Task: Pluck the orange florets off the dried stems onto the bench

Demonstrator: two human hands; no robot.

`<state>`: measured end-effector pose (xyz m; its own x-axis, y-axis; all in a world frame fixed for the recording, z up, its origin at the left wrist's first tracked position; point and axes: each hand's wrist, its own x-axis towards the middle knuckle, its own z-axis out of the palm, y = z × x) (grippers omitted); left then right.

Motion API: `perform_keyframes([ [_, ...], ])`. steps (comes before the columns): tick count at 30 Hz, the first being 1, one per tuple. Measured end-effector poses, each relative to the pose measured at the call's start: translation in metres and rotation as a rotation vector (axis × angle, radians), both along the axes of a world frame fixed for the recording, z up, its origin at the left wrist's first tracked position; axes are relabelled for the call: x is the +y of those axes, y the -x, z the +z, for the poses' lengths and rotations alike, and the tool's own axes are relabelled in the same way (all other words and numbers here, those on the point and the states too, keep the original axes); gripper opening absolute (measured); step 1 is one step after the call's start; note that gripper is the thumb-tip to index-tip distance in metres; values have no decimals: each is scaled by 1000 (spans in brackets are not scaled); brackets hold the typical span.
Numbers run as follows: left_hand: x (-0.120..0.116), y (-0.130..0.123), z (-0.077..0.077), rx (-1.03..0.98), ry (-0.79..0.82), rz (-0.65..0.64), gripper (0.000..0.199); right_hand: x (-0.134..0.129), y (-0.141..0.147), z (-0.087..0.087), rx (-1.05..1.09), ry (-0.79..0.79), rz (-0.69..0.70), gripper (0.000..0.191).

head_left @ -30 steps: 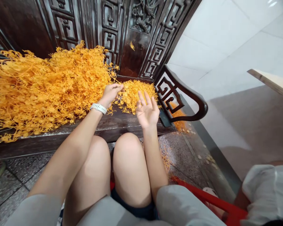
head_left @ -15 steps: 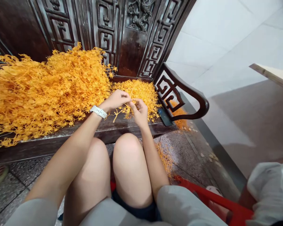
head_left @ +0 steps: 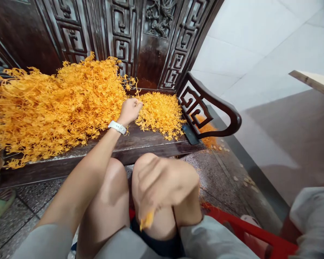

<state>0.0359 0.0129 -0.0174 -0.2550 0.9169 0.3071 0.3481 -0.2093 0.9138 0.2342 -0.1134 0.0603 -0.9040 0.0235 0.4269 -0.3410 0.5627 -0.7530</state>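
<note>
Dark carved wood bench (head_left: 143, 144) stands ahead. Right hand (head_left: 164, 183) fingers curl together on a small orange sprig (head_left: 147, 220) over the right knee (head_left: 162, 226). Left hand (head_left: 129, 112) fingers bunch together between 2 piles on the seat, a big pile of orange sprigs (head_left: 62, 108) and a small pile of orange sprigs (head_left: 159, 115); any grip there cannot be seen. A black phone (head_left: 190, 133) lies just beside the small pile.

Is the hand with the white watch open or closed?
Closed: the left hand has its fingers curled together against the orange branching strands.
</note>
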Motion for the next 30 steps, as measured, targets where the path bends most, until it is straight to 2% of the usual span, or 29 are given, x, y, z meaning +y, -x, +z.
perform_keyframes([
  [1,1,5,-2,-52,21,-1,32,-1,1,6,3,-82,193,21],
  [2,0,9,-3,-93,31,-7,31,2,2,10,56,-155,247,24],
  [3,0,13,-4,-114,31,-12,30,8,4,10,144,-201,158,36],
  [5,-2,18,-7,-110,27,-14,30,27,10,2,348,-161,-371,66],
  [6,-3,20,-8,-98,30,-12,30,36,13,-5,407,-72,-618,77],
  [7,-4,21,-9,-90,36,-9,30,45,15,-12,427,60,-791,81],
  [8,-5,22,-10,-89,43,-9,30,53,18,-20,421,230,-882,79],
  [11,-7,21,-8,-141,48,-15,30,64,22,-39,413,788,-895,51],
  [13,-10,18,-3,-209,51,-33,30,64,23,-48,422,964,-862,34],
  [15,-13,14,4,-284,67,-68,30,62,24,-54,429,1007,-893,23],
  [18,-17,8,15,-382,86,-135,30,61,25,-61,396,997,-976,21],
  [22,-19,2,22,-459,82,-177,31,63,29,-70,253,1005,-941,36],
  [25,-19,-2,22,-477,62,-214,32,66,33,-75,271,1048,-932,45],
  [27,-20,-5,21,-455,64,-279,35,68,35,-79,318,1060,-961,45],
  [30,-24,-7,21,-419,132,-457,45,72,35,-84,385,1034,-1029,42],
])
